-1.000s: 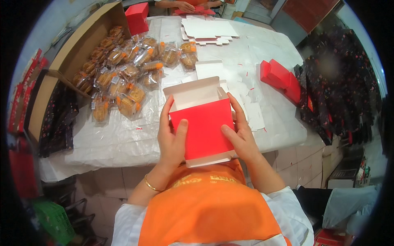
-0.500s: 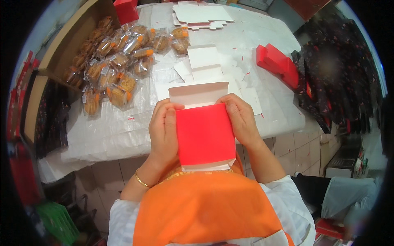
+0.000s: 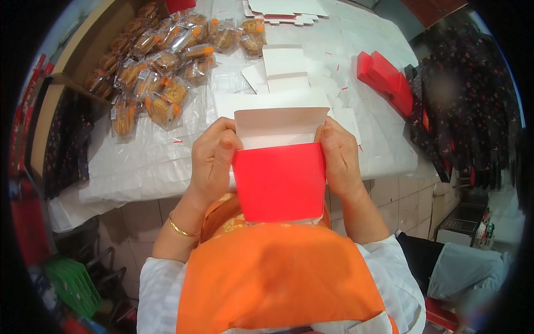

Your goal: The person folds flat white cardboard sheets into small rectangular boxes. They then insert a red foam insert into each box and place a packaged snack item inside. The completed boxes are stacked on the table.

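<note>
A red cardboard box [image 3: 279, 183] with a pale inside is held between my two hands, just off the table's near edge. Its far flap stands raised, showing the whitish inner side. My left hand [image 3: 216, 158] grips the box's left upper edge, thumb bent toward the red face. On the opposite edge, my right hand [image 3: 340, 156] is closed the same way, its fingertips partly hidden behind the card. Beyond the box lie flat white carton blanks [image 3: 285, 69], unfolded on the table. Several clear-wrapped round pastries [image 3: 167, 103] are heaped at the left.
A white sheet covers the table [image 3: 150, 172]. A large brown carton [image 3: 83, 53] with pastries stands at the far left. Red boxes [image 3: 385, 83] sit at the right, beside dark patterned bags [image 3: 461, 100]. More white card [image 3: 289, 6] is stacked at the back.
The box has been drawn slightly nearer to my body and tilted, so more of its pale inside shows at the top. My hands have moved a little apart, still holding it.
</note>
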The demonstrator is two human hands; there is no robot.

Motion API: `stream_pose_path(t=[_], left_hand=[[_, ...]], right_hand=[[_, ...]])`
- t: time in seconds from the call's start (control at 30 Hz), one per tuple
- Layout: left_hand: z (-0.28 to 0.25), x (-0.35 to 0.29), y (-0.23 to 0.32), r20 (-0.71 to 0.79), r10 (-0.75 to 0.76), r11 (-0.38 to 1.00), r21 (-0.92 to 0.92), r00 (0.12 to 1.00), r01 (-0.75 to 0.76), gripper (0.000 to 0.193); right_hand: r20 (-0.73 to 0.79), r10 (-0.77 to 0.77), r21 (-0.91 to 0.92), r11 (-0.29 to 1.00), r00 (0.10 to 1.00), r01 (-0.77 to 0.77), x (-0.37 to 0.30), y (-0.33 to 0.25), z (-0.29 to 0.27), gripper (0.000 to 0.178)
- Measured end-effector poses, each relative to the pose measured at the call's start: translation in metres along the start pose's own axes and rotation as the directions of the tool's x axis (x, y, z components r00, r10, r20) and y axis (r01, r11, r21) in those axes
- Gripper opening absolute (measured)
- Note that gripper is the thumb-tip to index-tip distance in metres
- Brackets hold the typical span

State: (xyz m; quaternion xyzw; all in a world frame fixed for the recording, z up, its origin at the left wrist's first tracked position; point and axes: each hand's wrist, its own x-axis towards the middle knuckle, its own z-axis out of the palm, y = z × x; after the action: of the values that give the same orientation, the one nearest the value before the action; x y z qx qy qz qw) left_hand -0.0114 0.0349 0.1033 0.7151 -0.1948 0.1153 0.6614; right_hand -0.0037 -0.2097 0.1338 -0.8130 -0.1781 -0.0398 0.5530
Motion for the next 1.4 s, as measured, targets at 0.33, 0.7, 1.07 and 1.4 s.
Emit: stream_pose_path(t=[0.33, 0.7, 1.07, 1.4], left_hand=[[0.002, -0.008, -0.009, -0.052, 0.118, 0.992, 0.042, 0.992, -0.116, 0.061], [0.012, -0.015, 0.007, -0.211, -0.032, 0.999, -0.015, 0.977, 0.029, 0.033], [-0.002, -0.006, 0.031, 0.025, 0.062, 0.967, 0.248, 0.998, -0.066, 0.028], [-0.014, 0.010, 0.060, 0.176, -0.028, 0.968, 0.249, 0.984, -0.017, 0.019]], right_hand=[[-0.119, -0.152, 0.093, 0.982, 0.981, 0.163, 0.002, -0.003, 0.008, 0.043], [-0.226, 0.121, 0.253, 0.966, 0.967, -0.062, -0.004, 0.000, 0.016, 0.018], [-0.010, -0.152, -0.044, 0.988, 0.988, 0.151, -0.002, -0.005, -0.004, 0.020], [0.019, -0.009, 0.051, 0.999, 1.000, 0.008, -0.009, -0.029, -0.011, 0.020]])
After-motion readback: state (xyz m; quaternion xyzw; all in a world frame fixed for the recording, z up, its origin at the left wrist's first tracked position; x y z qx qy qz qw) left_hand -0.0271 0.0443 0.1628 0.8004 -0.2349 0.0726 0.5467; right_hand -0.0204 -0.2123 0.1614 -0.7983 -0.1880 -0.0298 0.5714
